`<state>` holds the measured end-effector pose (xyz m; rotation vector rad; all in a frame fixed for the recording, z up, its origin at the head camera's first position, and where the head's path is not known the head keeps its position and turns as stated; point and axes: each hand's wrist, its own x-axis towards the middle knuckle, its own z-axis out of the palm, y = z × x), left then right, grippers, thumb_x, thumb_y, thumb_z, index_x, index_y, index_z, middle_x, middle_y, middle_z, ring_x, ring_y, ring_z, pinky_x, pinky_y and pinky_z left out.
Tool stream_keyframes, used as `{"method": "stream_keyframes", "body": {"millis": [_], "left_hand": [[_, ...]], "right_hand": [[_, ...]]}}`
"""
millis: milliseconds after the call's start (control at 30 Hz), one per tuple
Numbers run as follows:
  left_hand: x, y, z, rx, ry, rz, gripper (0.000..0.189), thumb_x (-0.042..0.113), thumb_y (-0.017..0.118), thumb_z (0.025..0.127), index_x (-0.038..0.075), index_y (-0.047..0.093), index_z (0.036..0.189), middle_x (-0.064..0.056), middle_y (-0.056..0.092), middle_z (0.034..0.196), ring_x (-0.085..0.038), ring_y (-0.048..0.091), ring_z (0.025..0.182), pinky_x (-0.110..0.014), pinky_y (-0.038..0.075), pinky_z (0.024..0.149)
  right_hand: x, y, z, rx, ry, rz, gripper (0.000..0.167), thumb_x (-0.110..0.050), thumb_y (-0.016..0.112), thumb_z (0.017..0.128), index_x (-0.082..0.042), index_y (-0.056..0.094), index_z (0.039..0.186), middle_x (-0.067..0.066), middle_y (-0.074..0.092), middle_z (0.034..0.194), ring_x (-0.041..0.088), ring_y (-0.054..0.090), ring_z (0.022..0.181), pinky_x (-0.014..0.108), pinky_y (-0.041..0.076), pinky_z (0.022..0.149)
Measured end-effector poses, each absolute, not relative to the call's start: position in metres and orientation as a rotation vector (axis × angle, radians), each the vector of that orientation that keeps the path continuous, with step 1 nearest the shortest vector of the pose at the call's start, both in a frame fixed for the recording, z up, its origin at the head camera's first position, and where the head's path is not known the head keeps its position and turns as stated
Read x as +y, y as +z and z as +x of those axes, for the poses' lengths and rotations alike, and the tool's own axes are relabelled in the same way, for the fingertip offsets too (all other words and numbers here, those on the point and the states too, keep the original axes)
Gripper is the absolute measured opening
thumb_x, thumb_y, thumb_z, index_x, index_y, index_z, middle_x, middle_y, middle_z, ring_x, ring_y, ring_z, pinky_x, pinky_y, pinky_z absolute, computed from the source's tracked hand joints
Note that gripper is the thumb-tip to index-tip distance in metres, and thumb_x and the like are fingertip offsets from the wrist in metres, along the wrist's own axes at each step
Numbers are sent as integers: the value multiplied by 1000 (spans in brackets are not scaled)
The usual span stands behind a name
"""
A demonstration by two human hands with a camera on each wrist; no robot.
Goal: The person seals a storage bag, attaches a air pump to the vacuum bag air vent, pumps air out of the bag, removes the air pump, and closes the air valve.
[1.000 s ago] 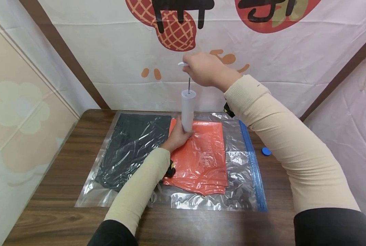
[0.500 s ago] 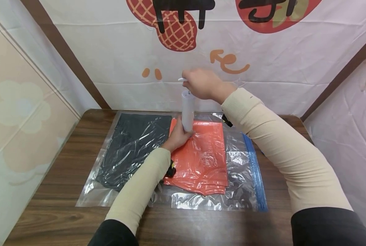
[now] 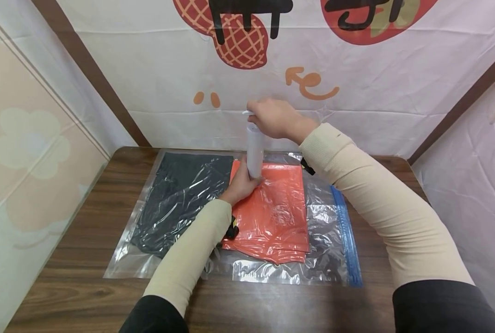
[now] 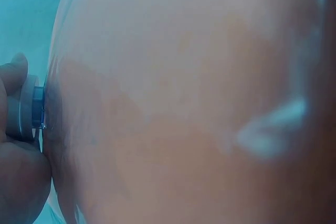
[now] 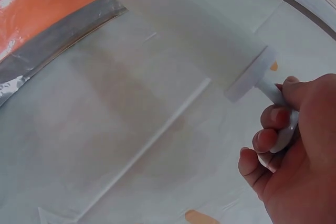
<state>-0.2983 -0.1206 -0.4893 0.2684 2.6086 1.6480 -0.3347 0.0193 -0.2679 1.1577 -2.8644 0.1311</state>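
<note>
A white hand pump stands upright on a clear vacuum storage bag in the head view. My left hand grips its lower end, where the left wrist view has the pump base against a blue valve. Curled around the pump's handle are the fingers of my right hand, just above the barrel top. Only a short stretch of rod shows in the right wrist view. Inside the bag lie a folded orange-red plastic-looking item and a dark folded item.
The bag lies flat on a brown wooden table, its blue zip strip on the right side. A printed fabric wall rises directly behind the table, with more fabric at both sides.
My right hand has come down with the handle, and the long bare rod has gone into the barrel. The left hand stays put. My right forearm now covers a blue cap on the table.
</note>
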Motion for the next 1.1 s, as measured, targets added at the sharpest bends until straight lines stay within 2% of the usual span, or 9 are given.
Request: {"method": "stream_keyframes", "body": {"millis": [267,467,600,900,1100], "left_hand": [[-122,-490,-298,2605,1643,286,77,8,71,95,11,18,152,-15,41,147,-32,41,139,-51,29,119],[-122,-490,-299,2613,1625,261,79,9,71,95,13,17,154,-14,40,150,-31,40,141,-51,28,119],[-121,-491,-300,2618,1618,255,79,10,71,96,13,18,154,-14,40,150,-31,40,141,-52,28,120],[-121,-493,-299,2608,1623,237,81,10,72,95,14,17,154,-15,41,149,-32,41,140,-52,29,119],[-121,-492,-298,2617,1643,274,82,8,73,94,10,17,155,-17,42,147,-34,42,139,-52,30,118]], "right_hand": [[20,-260,-340,-2833,159,1193,17,-20,50,108,-5,57,112,13,63,98,31,59,94,45,50,89],[21,-243,-341,-2851,289,1186,17,-18,48,109,-3,56,110,12,57,91,28,52,86,39,46,78],[23,-229,-339,-2866,343,1135,18,-19,49,109,-4,57,113,10,56,92,26,51,85,35,44,75],[25,-206,-334,-2895,399,1076,27,-23,44,110,-4,55,126,12,62,109,25,55,95,35,48,81],[25,-194,-333,-2882,389,1042,31,-23,42,110,-5,54,132,13,62,117,26,54,100,38,47,86]]}}
